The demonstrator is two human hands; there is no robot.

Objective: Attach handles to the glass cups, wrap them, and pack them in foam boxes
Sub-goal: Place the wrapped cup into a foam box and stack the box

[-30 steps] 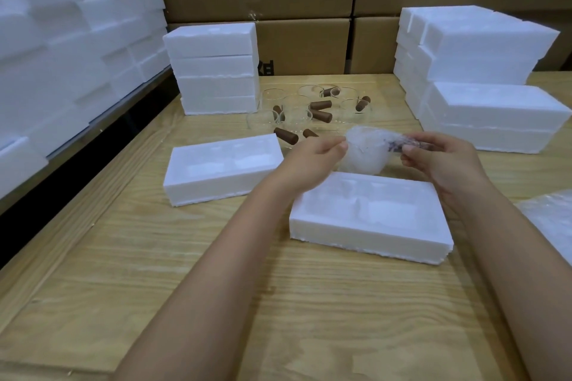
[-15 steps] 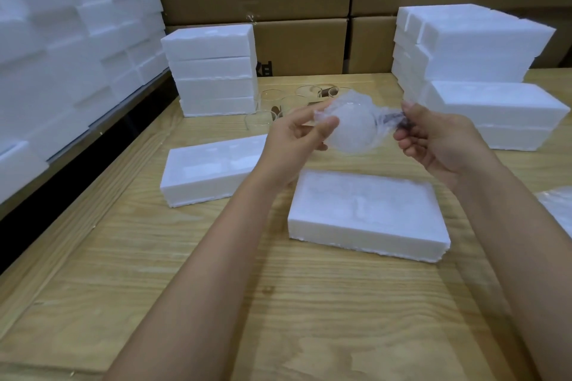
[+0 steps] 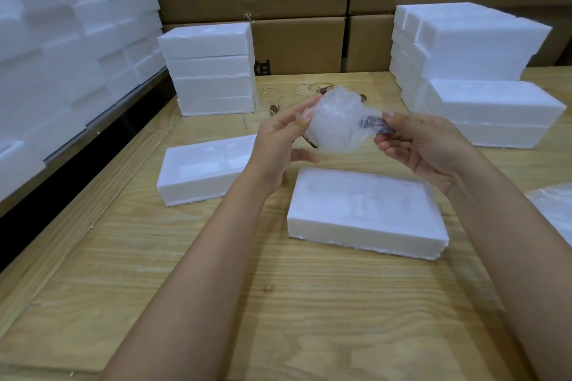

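1. Wrapped cup [image 3: 335,124] is hanging in the air between both hands, above the far edge of the near foam box [image 3: 365,235] and touching nothing on the table [image 3: 216,288].
2. Left hand [image 3: 278,145] is pinching the bubble wrap at the bowl's left side with thumb and forefinger; its lower fingers are lying loose underneath.
3. Right hand [image 3: 424,145] is gripping the dark handle [image 3: 374,127] through the wrap, thumb on top and fingers curled below.
4. Handling judgement: the bundle is looking light, but the glass inside is fragile and stiff, and the wrap is soft and slick, so it could be sliding or unrolling under a loose pinch.
5. Best hold, I am thinking: the handle for steering, with the other hand cupping the bowl instead of tugging loose film.
6. Second foam box [image 3: 198,182] is sitting to the left; bare glass cups [image 3: 272,94] are waiting behind the hands.
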